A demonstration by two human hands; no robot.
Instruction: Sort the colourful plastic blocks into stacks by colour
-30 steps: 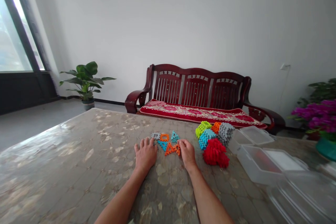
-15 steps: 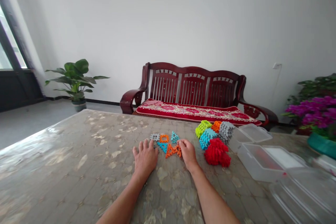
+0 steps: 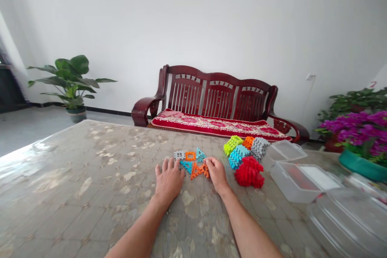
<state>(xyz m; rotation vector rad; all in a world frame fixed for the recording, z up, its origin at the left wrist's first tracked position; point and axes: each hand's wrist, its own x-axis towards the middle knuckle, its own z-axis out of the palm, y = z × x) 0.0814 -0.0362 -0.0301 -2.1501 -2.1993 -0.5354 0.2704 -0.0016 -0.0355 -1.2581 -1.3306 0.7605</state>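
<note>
Two bare hands [image 3: 193,175] held low and palms down, well forward of the body

The bare left hand [image 3: 169,181] lies flat with its left fingers [image 3: 165,165] spread and pointing away from the person, the thumb angled in toward the other hand. The bare right hand [image 3: 217,174] sits just beside it, turned inward, its right fingers [image 3: 209,163] bunched and curled downward. A narrow gap separates the two. The bare left forearm [image 3: 140,227] and bare right forearm [image 3: 248,229] rise from the bottom of the view and converge, both wrists nearly straight, with no sleeve showing on either arm.
</note>
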